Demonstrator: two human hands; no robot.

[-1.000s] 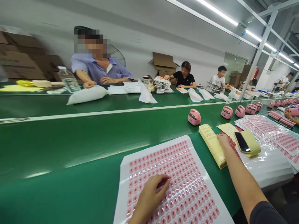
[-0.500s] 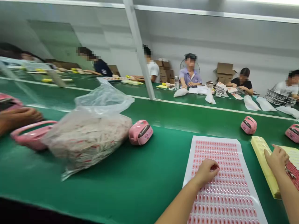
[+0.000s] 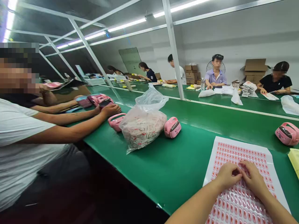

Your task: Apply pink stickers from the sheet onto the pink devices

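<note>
Now, at five o'clock, a white backing sheet of pink oval stickers [image 3: 240, 202] is worked by the left hand [image 3: 227, 176] and right hand [image 3: 254, 178], the two pressed together, any pinch hidden, and filled rows are left all round.

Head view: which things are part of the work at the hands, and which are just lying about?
In use: left hand, right hand, sheet of pink oval stickers.

Lying about: clear plastic bag, pink plastic device, yellow sheets.
</note>
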